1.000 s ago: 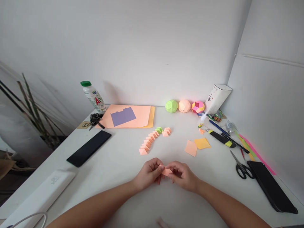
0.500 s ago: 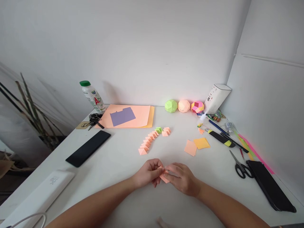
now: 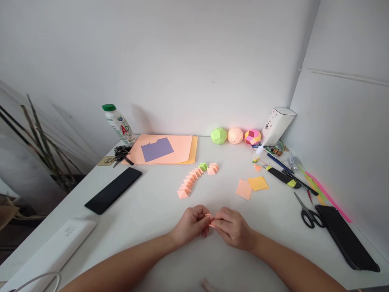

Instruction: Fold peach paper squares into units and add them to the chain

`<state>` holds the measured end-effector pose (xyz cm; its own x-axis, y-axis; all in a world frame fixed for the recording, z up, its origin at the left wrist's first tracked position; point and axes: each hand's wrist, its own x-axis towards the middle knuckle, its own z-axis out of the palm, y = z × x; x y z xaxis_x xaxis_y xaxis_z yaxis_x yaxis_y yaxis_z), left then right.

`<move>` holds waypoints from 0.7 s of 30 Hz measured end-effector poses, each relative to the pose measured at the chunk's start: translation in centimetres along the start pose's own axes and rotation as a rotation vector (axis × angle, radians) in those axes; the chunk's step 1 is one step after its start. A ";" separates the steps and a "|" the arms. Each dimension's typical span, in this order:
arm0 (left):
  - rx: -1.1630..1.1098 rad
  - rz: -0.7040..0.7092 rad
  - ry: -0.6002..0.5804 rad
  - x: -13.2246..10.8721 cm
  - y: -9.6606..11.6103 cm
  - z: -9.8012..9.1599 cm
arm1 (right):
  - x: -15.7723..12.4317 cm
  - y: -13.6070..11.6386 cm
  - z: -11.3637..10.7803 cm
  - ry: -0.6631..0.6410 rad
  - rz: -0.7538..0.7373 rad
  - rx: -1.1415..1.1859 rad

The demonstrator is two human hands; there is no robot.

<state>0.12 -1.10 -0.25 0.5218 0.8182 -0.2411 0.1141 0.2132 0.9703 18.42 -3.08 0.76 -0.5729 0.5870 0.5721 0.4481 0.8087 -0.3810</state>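
My left hand [image 3: 193, 223] and my right hand [image 3: 233, 228] meet above the near part of the table, both pinching one small piece of peach paper [image 3: 209, 215]. Fingers cover most of that piece, and only slivers of its edge show. Beyond my hands a curved row of folded peach paper units [image 3: 190, 178] runs away from me, with a green folded unit [image 3: 202, 166] at its far end. A couple more folded peach units [image 3: 212, 169] lie just right of it. Flat peach squares [image 3: 244, 189] and orange squares [image 3: 258, 183] rest to the right.
Three paper balls [image 3: 235, 136] line the wall. Peach sheets [image 3: 182, 148], a bottle [image 3: 120, 123], keys [image 3: 122, 152] and a black phone [image 3: 114, 190] are on the left. A cutter [image 3: 281, 176], scissors [image 3: 308, 213] and a black case [image 3: 346, 239] lie right.
The peach paper has turned between my fingers, so less of its face shows. My right fingers have drawn closer together around it. Everything else on the table stays put.
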 end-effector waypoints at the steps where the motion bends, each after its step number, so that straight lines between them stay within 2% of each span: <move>1: 0.006 0.005 0.004 0.0 -0.1 0.0 | 0.0 0.0 0.0 0.006 0.012 0.019; 6: 0.039 0.036 0.003 0.0 -0.4 -0.1 | -0.2 0.2 0.3 -0.014 0.078 0.126; 9: 0.094 0.091 -0.030 -0.1 0.0 -0.1 | -0.2 0.0 0.4 -0.037 0.176 0.225; 12: 0.116 0.141 -0.085 -0.1 0.3 -0.2 | 0.0 -0.3 0.3 -0.030 0.341 0.330; 17: 0.033 0.165 -0.123 -0.2 -0.2 -0.4 | 0.5 -0.3 0.0 -0.008 0.705 0.441; 21: -0.020 0.206 -0.159 -0.1 -0.8 -0.4 | 0.4 -0.3 -0.1 -0.026 0.837 0.523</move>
<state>-0.36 -1.17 -1.01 0.6585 0.7519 -0.0313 -0.0242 0.0628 0.9977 18.13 -3.06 1.17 -0.2266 0.9731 -0.0423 0.3594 0.0431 -0.9322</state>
